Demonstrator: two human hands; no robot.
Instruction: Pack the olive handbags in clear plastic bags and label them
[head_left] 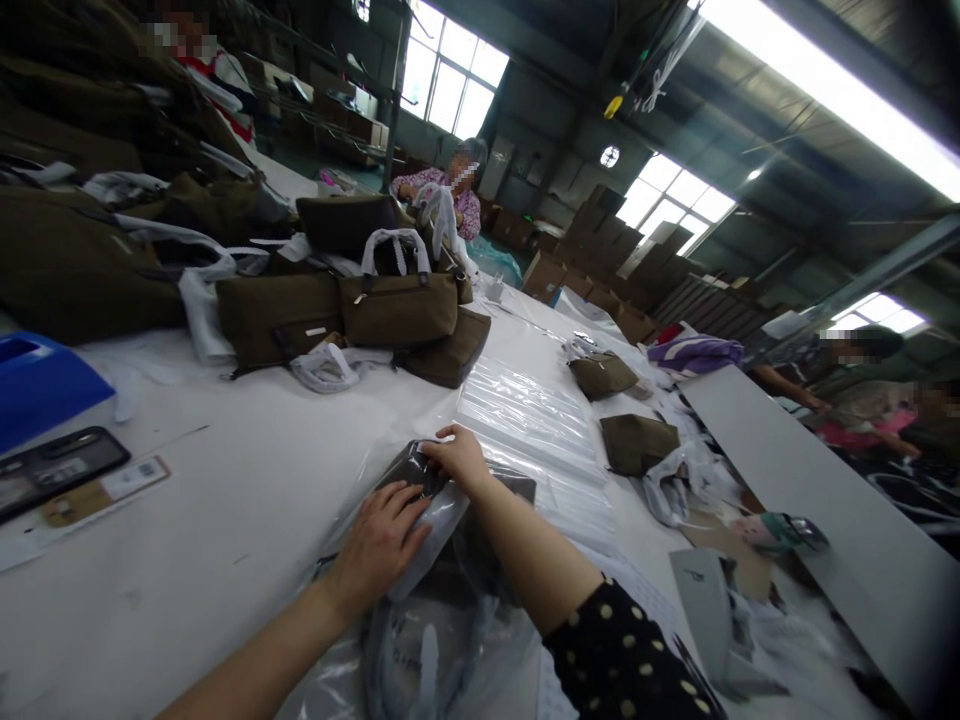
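A dark handbag [514, 487] lies inside a clear plastic bag [441, 520] on the white table just in front of me. Its wrapped handles show through the plastic closer to my body. My left hand [381, 535] rests on the near left of the wrapped bag, fingers stretched over the plastic. At the far end, my right hand [459, 458] has its fingers bent onto the plastic over a dark edge. My forearms cover part of the handbag. Beyond it, a stack of flat clear plastic bags [525, 400] lies on the table.
Brown handbags [401, 308] with wrapped handles are piled at the back left. A blue bin [45, 385] and a phone [64, 465] lie left. More handbags [639, 443], a grey tape dispenser [709, 610] and a bottle [780, 532] are on the right. A co-worker [469, 205] sits across the table.
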